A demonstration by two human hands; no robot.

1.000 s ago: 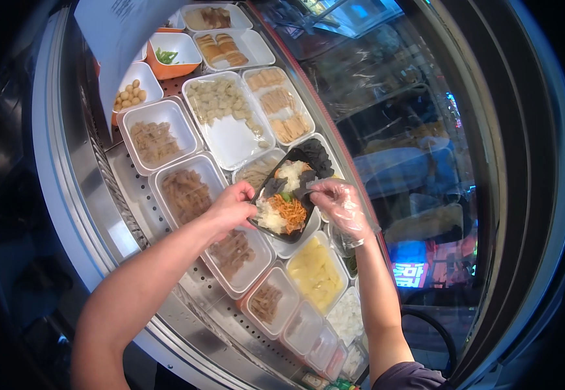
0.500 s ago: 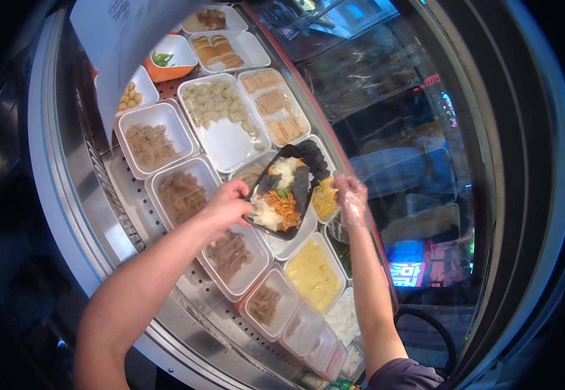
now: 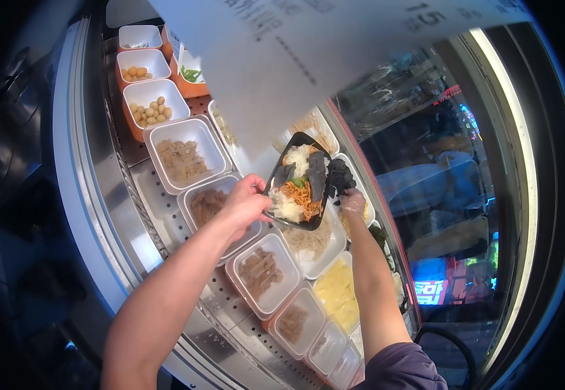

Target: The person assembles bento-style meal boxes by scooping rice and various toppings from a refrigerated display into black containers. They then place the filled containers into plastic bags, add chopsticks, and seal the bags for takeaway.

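My left hand [image 3: 251,200] is bare and grips the left edge of a black takeaway tray [image 3: 321,209], fingers and thumb closed on its rim. In the tray lie orange shredded food [image 3: 301,193], pale translucent pieces [image 3: 287,208], dark grey slabs [image 3: 318,174] and a bit of green. Just right of the tray, my right hand [image 3: 355,203], in a clear plastic glove, has its fingers drawn together at some black food pieces [image 3: 341,175]; its fingertips are partly hidden among them. Yellow shreds sit beneath that hand in the same white container.
White food tubs stand in rows: brown strips [image 3: 260,273], small round balls [image 3: 152,113], pale noodle-like strands [image 3: 312,237], yellow slices [image 3: 336,292]. A blurred white paper slip [image 3: 334,65] covers the top middle. A glass pane [image 3: 451,195] borders the right side.
My right hand has moved from above the yellow shreds to the black pieces. The view has shifted, and the paper slip now covers more of the tubs. My left hand still holds the tray.
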